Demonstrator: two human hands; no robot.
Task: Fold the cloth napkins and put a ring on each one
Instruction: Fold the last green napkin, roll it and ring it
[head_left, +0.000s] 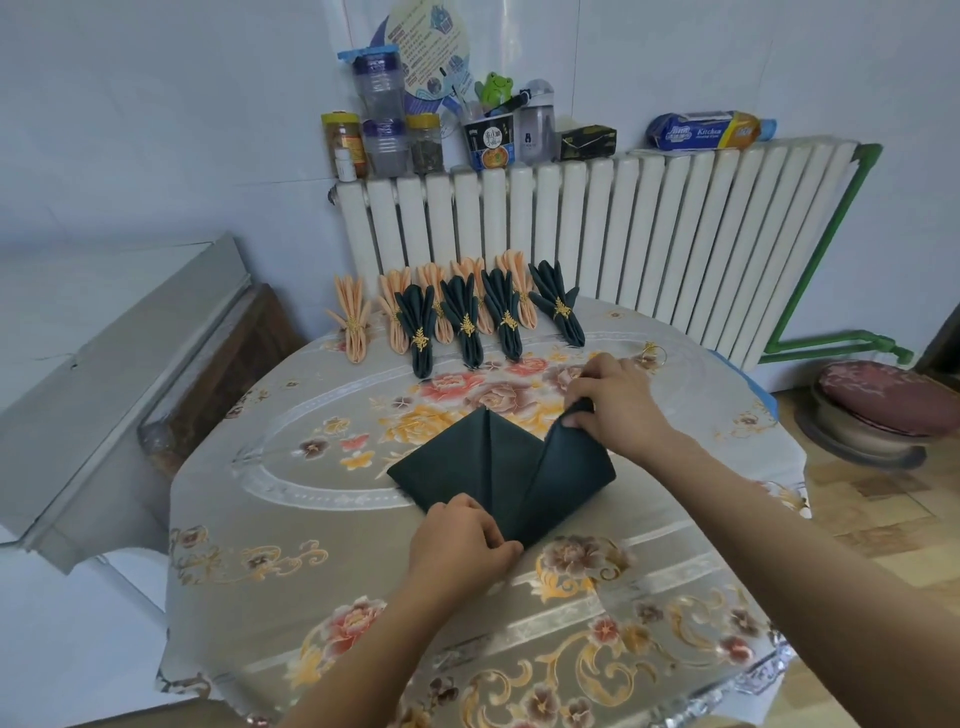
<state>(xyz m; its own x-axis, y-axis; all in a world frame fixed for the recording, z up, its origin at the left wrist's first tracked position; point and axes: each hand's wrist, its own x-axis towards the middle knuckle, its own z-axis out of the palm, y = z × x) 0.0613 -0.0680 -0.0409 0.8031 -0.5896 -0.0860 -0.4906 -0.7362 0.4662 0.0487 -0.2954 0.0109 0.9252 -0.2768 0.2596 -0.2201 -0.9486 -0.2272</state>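
Dark napkin at table centre: soft, limp (grip corners). Right hand pinches raised corner; left hand fingers curled on near point.

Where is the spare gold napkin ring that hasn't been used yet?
In the head view, the loose gold ring lies on the table at its far right, just beyond the right hand and right of the last dark green ringed napkin.
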